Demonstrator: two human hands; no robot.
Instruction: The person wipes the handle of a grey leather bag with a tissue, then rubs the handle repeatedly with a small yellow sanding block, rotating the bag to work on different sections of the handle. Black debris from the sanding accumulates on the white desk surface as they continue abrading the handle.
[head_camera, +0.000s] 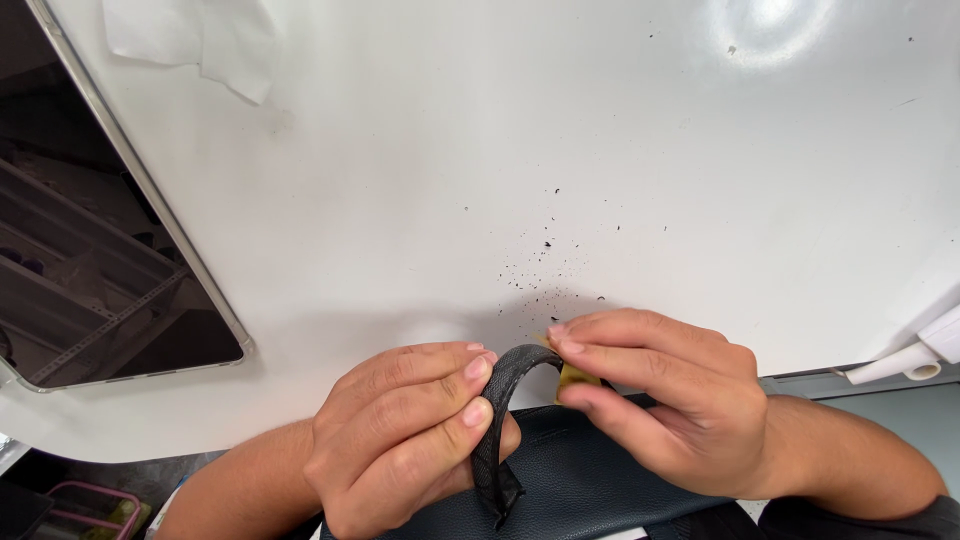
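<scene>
Two hands, left hand (400, 430) pinching one black strap (500, 420), right hand (660, 400) pinching one small yellow piece (577, 377), one white table (500, 150)

Lying wide open ahead of both hands: bare white table (600, 130), with room to pass forward and to either side. Sitting only as a scatter of tiny black crumbs (545, 265) just beyond the fingers, too flat to be blocking anything. Resting at the far left corner, well apart: a crumpled white tissue (215, 40). Closing off the left side: a dark glass panel (90, 250) with a metal rim running along the table edge. Poking in at the right edge: a white pipe (905, 362). Crowding the near edge: left hand (400, 435) and right hand (660, 400), pinching a curved black strap (495, 430), with dark leather (590, 480) filling the space beneath.
</scene>
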